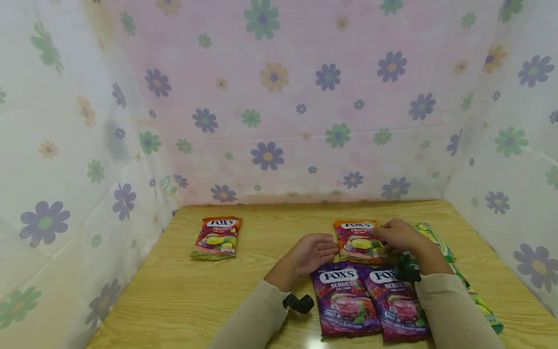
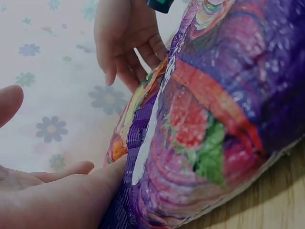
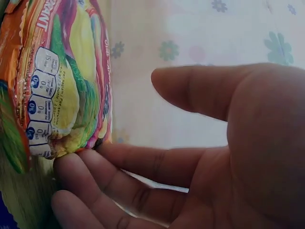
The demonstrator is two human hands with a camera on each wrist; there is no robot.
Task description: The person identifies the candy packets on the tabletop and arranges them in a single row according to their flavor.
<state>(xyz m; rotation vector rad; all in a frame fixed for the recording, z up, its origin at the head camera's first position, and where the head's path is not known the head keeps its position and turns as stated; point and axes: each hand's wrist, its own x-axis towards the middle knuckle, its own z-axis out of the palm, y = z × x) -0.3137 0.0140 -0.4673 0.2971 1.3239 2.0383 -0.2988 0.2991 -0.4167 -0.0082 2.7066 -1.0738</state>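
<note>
A red-and-orange Fox's Fruits candy bag [image 1: 358, 242] lies face up between both hands. Along its left edge rests my left hand [image 1: 315, 253], fingers fairly straight; the left wrist view has these fingers [image 2: 71, 191] beside a purple bag's crimped end. My right hand [image 1: 403, 237] is at the opposite edge. In the right wrist view its fingertips [image 3: 71, 164] touch the Fruits bag's side, while the thumb stands away from it. Two purple Fox's Berries bags [image 1: 347, 303] [image 1: 398, 305] lie side by side just in front, the right one partly under the right forearm in view.
Another Fox's Fruits bag [image 1: 216, 237] lies alone at the back left of the wooden table [image 1: 174, 291]. Green-and-yellow bags [image 1: 479, 295] lie at the right, partly hidden by the right arm. Flower-printed cloth [image 1: 296, 131] walls off the back and both sides.
</note>
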